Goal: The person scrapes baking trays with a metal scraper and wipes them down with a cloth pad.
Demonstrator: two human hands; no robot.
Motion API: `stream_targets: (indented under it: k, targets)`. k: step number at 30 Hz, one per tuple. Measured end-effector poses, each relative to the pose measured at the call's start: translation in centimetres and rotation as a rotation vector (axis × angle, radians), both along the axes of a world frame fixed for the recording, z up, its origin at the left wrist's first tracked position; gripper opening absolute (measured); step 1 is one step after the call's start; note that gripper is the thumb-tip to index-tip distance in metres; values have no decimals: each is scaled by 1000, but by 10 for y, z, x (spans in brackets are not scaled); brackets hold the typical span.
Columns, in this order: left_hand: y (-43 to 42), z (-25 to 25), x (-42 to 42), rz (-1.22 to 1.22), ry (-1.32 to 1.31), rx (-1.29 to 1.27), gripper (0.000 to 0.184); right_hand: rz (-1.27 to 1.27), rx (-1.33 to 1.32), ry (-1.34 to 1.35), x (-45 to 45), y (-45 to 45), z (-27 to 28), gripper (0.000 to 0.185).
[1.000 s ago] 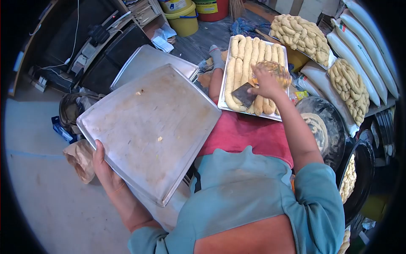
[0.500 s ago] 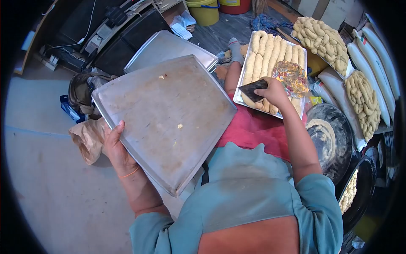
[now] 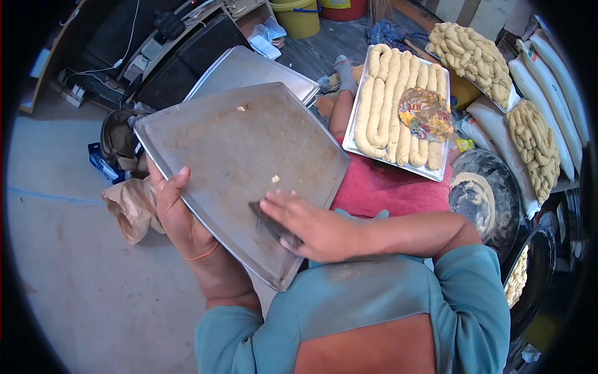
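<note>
My left hand (image 3: 180, 215) is closed round the left edge of a worn metal baking tray (image 3: 218, 156), which is held tilted in front of my body. Over the tray's lower right part, my right hand (image 3: 317, 230) grips a dark, flat scraper (image 3: 269, 223) against the surface, slightly blurred. Small pale crumbs (image 3: 275, 179) lie on the metal, one near the scraper. Beyond my lap stands another tray (image 3: 439, 175) with long dough ropes (image 3: 393, 103) in rows. A crumpled printed plastic wrapper (image 3: 425, 114) rests on that dough.
More metal trays (image 3: 255, 70) are stacked behind the held one. A brown paper bag (image 3: 132, 209) lies on the left. To the right are a dark floury basin (image 3: 498, 206), white sacks (image 3: 542, 100) and piled dough pieces (image 3: 470, 59). Buckets (image 3: 296, 19) stand at the back.
My right hand, with the scraper, has moved left from the dough tray to the held baking tray. A crumb on it has shifted slightly. My left hand keeps its hold.
</note>
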State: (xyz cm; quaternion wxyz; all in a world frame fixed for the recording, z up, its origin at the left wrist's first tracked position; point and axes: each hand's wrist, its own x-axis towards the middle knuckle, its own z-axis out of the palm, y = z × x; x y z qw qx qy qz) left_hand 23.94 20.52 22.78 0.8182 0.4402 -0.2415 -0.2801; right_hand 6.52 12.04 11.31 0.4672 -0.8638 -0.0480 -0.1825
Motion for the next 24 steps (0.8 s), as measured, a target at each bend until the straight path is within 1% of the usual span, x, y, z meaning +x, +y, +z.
stream_targets:
  k: [3,5,7,10,11,12,13,14,17,18,20,22,23,24]
  targets:
    - [1,-2,-6,14,-24,-6,76,-241,124,110,34,-21,-34,62]
    - [3,-4,-4,4,-34,-15,78,-381,139,204,64,-65,-91,62]
    - [4,-5,-7,17,-22,-15,79,-382,243,328,73,-116,-128,64]
    - [7,-9,0,26,-30,-17,80,-425,132,254,53,-94,-113,63]
    - [9,-11,4,31,-30,-11,80,-330,143,193,33,-76,-75,62]
    - [10,-11,4,31,-19,-16,80,-235,122,183,14,-59,-50,61]
    - [9,-10,2,35,-5,-21,80,-111,113,264,-5,-45,-21,60]
    - [10,-9,1,39,9,-21,80,23,103,269,-22,-33,-10,64]
    - [9,-9,3,23,33,-35,79,156,-10,324,-40,-9,-4,68]
    - [8,-10,1,18,21,-44,79,82,-17,332,-34,-9,-17,69]
    - [7,-10,-3,3,-4,-66,79,-90,124,404,-11,-29,-55,71]
    - [11,-13,-2,6,3,-69,79,-258,251,376,14,-65,-98,72]
    - [13,-14,-2,7,3,-69,79,-354,174,412,29,-89,-132,74]
    - [16,-15,-2,23,-18,-41,80,-391,234,477,39,-111,-153,72]
